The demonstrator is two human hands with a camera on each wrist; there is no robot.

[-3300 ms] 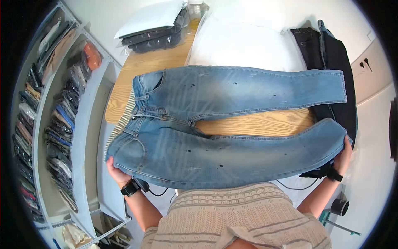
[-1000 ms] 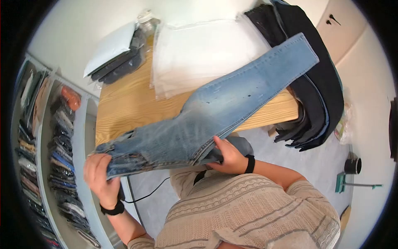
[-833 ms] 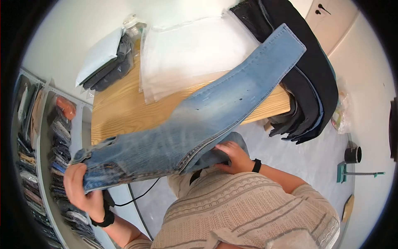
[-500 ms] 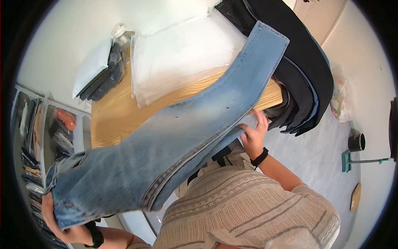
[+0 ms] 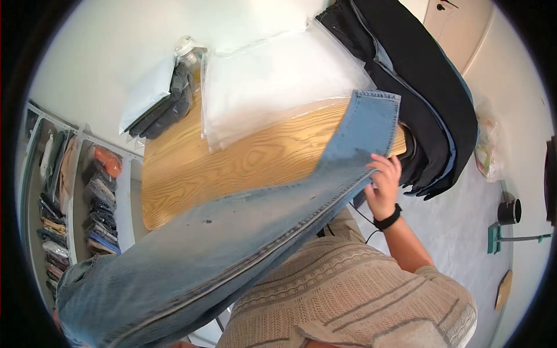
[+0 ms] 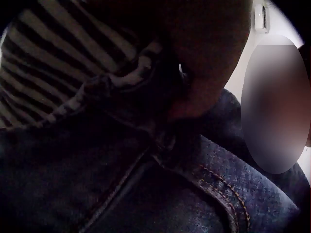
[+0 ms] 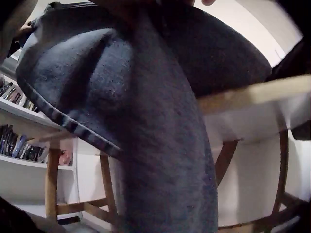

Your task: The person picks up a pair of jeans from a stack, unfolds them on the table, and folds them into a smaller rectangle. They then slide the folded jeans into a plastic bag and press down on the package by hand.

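Observation:
A pair of light blue jeans, folded lengthwise leg on leg, stretches from the lower left to the wooden table's right front corner. Its hem lies on that corner. My right hand grips the leg's near edge just below the hem, fingers curled over the denim. In the right wrist view the denim hangs in front of the table edge. The head view hides my left hand behind the waist end. In the dark left wrist view the left hand holds the stitched waistband.
Clear plastic bags lie at the table's back. A pile of dark garments drapes over its right end. Bagged dark clothes and a jar sit at the back left. Shelves of folded clothes stand on the left.
The jeans have been drawn left and down, so the hem slid off the dark pile onto the table corner. My right hand moved along the leg toward the hem.

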